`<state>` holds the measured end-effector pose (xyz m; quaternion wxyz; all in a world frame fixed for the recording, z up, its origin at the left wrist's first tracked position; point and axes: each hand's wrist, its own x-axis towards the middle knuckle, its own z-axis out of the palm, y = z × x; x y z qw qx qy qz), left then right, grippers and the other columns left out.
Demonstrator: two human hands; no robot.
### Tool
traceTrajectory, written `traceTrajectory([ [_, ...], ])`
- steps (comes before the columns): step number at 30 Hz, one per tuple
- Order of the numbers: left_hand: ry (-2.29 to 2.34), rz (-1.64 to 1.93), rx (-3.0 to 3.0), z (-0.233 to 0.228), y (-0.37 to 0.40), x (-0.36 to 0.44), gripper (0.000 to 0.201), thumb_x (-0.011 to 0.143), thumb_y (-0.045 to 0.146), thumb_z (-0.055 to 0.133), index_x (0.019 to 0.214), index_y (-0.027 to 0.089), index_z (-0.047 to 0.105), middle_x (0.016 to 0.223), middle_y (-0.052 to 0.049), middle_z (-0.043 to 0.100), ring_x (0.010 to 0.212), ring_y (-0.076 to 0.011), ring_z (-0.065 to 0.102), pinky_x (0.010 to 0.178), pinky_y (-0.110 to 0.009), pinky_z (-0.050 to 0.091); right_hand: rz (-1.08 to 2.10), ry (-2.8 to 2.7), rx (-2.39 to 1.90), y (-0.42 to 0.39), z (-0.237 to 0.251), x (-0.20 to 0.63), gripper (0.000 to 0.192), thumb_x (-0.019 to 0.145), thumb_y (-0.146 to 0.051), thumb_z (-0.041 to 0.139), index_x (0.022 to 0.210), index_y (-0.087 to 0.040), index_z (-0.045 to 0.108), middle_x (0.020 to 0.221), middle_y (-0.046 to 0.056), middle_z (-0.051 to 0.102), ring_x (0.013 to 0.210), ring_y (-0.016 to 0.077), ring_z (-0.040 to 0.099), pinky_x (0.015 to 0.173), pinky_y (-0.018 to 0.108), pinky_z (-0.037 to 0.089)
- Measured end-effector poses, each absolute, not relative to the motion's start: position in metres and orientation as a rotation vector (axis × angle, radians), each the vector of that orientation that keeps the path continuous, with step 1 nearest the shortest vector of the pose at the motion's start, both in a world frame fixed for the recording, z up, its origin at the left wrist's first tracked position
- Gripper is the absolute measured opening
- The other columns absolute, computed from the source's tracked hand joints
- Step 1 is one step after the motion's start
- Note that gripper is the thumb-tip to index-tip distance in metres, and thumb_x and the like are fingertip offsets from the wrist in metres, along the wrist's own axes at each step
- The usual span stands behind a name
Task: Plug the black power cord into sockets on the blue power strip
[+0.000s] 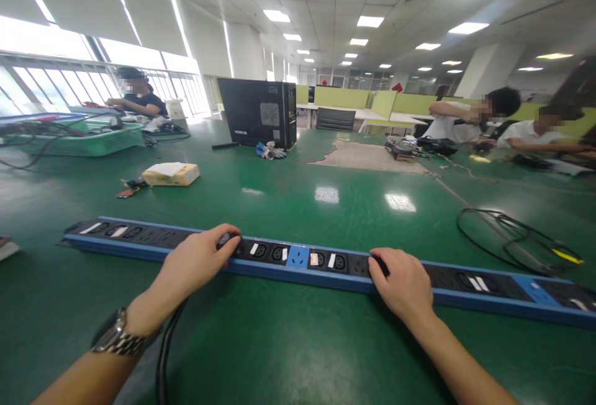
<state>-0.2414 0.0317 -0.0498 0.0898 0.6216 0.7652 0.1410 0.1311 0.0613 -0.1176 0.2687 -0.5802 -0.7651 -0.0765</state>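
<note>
Blue and black, the power strip lay across the green table — left hand pinched a black plug on it, right hand pressed flat on its top.

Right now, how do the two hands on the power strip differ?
The left hand grips a black plug at a socket, its cable trailing back under the wrist; the right hand rests flat on the power strip, holding nothing that I can make out. The left wrist wears a metal watch; the right is bare. Both touch the same long blue strip on the green table.
</note>
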Motion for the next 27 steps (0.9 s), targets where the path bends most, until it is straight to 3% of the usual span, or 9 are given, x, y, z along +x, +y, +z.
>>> traceTrajectory([
  [10, 2.494, 0.269, 1.884, -0.052, 0.023, -0.225, 0.044, 0.089, 0.052, 0.031, 0.115, 0.032, 0.060, 0.092, -0.009, 0.071, 0.087, -0.0323, 0.067, 0.066, -0.035, 0.043, -0.209, -2.056, -1.564, 0.061, -0.117, 0.130, 0.023, 0.087, -0.032, 0.049, 0.093, -0.022, 0.068, 0.094, 0.002, 0.072, 0.088, 0.0194, 0.062, 0.083, 0.034, 0.041],
  [27, 2.520, 0.183, 1.934, -0.052, 0.017, -0.206, 0.045, 0.091, 0.053, 0.030, 0.114, 0.027, 0.058, 0.087, -0.012, 0.071, 0.081, -0.0320, 0.067, 0.061, -0.034, 0.046, -0.193, -2.072, -1.551, 0.060, -0.118, 0.131, 0.026, 0.089, -0.032, 0.046, 0.095, -0.021, 0.068, 0.097, 0.004, 0.072, 0.092, 0.0201, 0.062, 0.084, 0.035, 0.040],
])
